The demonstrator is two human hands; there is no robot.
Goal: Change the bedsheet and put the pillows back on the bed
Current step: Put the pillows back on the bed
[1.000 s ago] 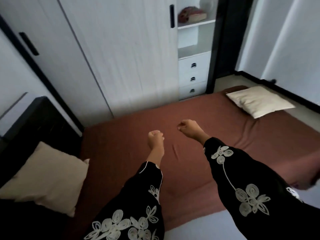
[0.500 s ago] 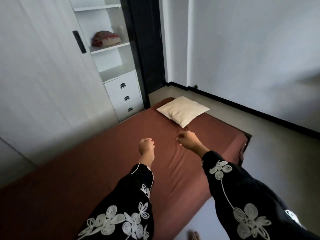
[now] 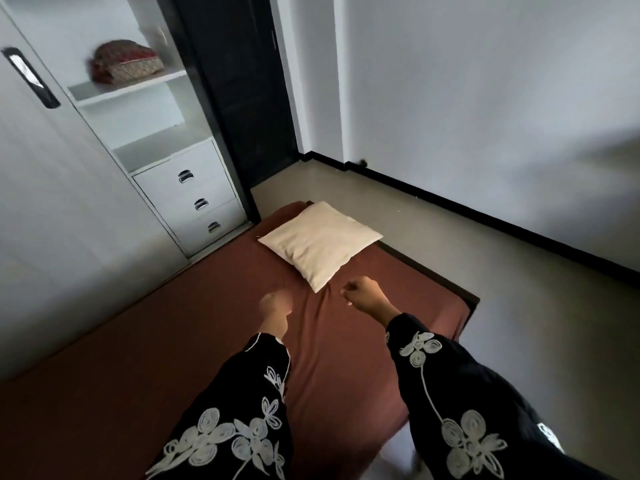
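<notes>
Sheet on, one pillow down: this looks like the closing stretch.
The bed (image 3: 470, 304) wears a rust-brown bedsheet (image 3: 173, 341) lying flat out to its edges, with faint creases near the far right corner, where a cream pillow (image 3: 318, 244) sits askew. Whether that's the fresh sheet, I can't tell. Just short of the pillow, the left hand (image 3: 275, 303) and right hand (image 3: 362, 294) hover over the sheet, both curled into fists with nothing in them. Left to do, I'd judge: squaring this pillow and fetching any others.

A white wardrobe (image 3: 69, 202) with open shelves (image 3: 131, 88) and three drawers (image 3: 194, 199) fills the left. A dark door (image 3: 242, 81) stands at upper centre. At right, a white wall (image 3: 485, 98) meets the beige floor (image 3: 450, 254) at a black skirting (image 3: 485, 216).
</notes>
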